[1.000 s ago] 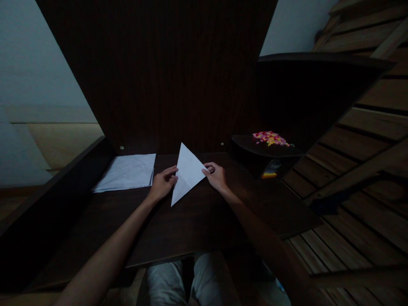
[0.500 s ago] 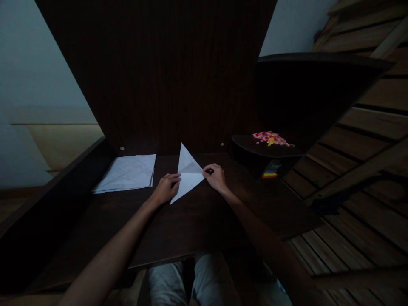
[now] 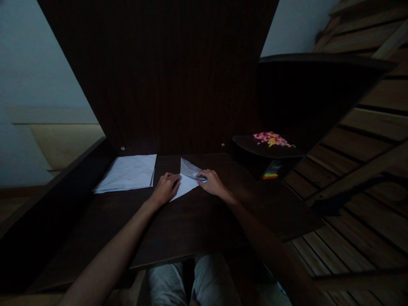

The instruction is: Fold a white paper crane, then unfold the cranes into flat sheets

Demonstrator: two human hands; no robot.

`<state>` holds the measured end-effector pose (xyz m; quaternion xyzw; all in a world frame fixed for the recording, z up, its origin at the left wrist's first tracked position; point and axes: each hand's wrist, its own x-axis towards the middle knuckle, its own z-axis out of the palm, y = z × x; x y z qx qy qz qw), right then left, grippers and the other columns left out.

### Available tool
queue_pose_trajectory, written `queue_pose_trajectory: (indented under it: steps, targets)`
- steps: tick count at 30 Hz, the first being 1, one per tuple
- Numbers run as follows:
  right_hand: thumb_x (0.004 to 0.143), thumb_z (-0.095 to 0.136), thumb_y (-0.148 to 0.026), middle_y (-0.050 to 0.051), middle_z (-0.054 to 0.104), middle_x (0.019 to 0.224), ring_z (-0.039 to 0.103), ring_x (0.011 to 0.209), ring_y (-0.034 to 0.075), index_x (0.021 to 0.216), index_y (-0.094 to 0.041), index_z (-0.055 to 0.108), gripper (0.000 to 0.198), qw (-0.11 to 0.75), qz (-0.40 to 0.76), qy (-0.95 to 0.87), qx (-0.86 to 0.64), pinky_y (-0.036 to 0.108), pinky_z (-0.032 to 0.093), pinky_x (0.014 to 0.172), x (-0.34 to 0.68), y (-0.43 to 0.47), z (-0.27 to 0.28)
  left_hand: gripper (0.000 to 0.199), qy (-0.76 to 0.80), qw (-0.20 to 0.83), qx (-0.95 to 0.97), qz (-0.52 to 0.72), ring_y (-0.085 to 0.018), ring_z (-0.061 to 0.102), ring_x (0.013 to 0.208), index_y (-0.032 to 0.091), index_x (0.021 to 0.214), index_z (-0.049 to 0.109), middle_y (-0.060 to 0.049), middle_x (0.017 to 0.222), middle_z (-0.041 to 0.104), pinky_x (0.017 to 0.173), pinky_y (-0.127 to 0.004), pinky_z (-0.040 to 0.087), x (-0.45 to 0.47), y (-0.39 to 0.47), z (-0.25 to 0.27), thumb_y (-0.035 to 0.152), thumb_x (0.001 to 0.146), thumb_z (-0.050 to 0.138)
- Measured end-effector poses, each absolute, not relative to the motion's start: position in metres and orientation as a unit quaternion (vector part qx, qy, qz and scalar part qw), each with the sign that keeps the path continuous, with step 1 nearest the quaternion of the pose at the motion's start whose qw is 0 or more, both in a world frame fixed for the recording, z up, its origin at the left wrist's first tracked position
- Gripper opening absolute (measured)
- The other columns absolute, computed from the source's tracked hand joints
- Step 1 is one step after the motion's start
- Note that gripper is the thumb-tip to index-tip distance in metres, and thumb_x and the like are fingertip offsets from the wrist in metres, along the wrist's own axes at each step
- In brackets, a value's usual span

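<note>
A folded sheet of white paper [image 3: 185, 187] lies on the dark wooden desk, its upper part lifted and bent toward me along a crease. My left hand [image 3: 165, 188] rests at the paper's left edge, fingers curled with their tips on it. On the other side, my right hand [image 3: 213, 182] pinches the raised flap near the paper's right corner. That corner is partly hidden behind the fingers.
A stack of white paper sheets [image 3: 127, 172] lies at the desk's left. On a small rounded shelf [image 3: 250, 146] at the right is a pile of pink, red and yellow pieces [image 3: 272, 138]. A raised side board [image 3: 57, 204] borders the desk's left.
My right hand has brought the paper's upper part down toward me, so its tip sits lower and the flap bends over. My left hand stays almost in place.
</note>
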<state>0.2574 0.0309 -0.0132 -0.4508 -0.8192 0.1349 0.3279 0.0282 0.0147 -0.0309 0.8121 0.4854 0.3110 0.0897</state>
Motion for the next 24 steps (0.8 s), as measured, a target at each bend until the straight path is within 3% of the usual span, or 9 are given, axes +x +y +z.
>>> queue_pose_trajectory:
  steps: [6, 12, 16, 20, 24]
  targets:
    - [0.075, 0.068, -0.021, 0.007, 0.073, 0.101, 0.065, 0.095, 0.024, 0.095, -0.021, 0.072, 0.020, 0.285, 0.093, -0.833, -0.466, 0.040, 0.040, 0.093, 0.256, 0.028, -0.013, 0.039, 0.505, 0.056, 0.819, 0.265, -0.029, 0.055, 0.107, 0.017, 0.124, 0.058, -0.014, 0.112, 0.066, 0.092, -0.046, 0.044, 0.028, 0.013, -0.030, 0.027, 0.088, 0.050]
    - [0.081, 0.066, -0.026, 0.009, 0.067, 0.116, 0.057, 0.113, 0.024, 0.098, -0.019, 0.072, 0.020, 0.231, 0.083, -0.874, -0.420, 0.039, 0.041, 0.098, 0.255, 0.025, -0.016, 0.047, 0.514, 0.052, 0.819, 0.251, -0.027, 0.055, 0.108, 0.016, 0.134, 0.048, -0.013, 0.119, 0.063, 0.095, -0.043, 0.045, 0.028, 0.014, -0.031, 0.018, 0.087, 0.048]
    - [0.082, 0.066, -0.032, 0.009, 0.067, 0.113, 0.056, 0.112, 0.024, 0.100, -0.018, 0.072, 0.024, 0.206, 0.097, -0.896, -0.382, 0.038, 0.042, 0.098, 0.254, 0.023, -0.016, 0.052, 0.489, 0.085, 0.826, 0.266, -0.022, 0.057, 0.109, 0.015, 0.137, 0.044, -0.011, 0.125, 0.061, 0.098, -0.038, 0.044, 0.027, 0.014, -0.029, 0.011, 0.085, 0.042]
    - [0.081, 0.067, -0.038, 0.009, 0.067, 0.109, 0.055, 0.110, 0.025, 0.102, -0.019, 0.071, 0.028, 0.185, 0.099, -0.904, -0.374, 0.042, 0.040, 0.099, 0.253, 0.021, -0.013, 0.046, 0.470, 0.097, 0.840, 0.252, -0.023, 0.053, 0.120, 0.012, 0.133, 0.048, -0.013, 0.131, 0.058, 0.106, -0.041, 0.038, 0.030, 0.011, -0.024, 0.017, 0.089, 0.036]
    - [0.079, 0.069, -0.037, 0.010, 0.067, 0.111, 0.053, 0.111, 0.026, 0.104, -0.019, 0.071, 0.031, 0.190, 0.104, -0.908, -0.359, 0.042, 0.039, 0.100, 0.252, 0.019, -0.010, 0.048, 0.493, 0.113, 0.824, 0.255, -0.025, 0.046, 0.129, 0.013, 0.135, 0.046, -0.013, 0.138, 0.053, 0.112, -0.047, 0.027, 0.036, 0.005, -0.018, 0.034, 0.097, 0.027]
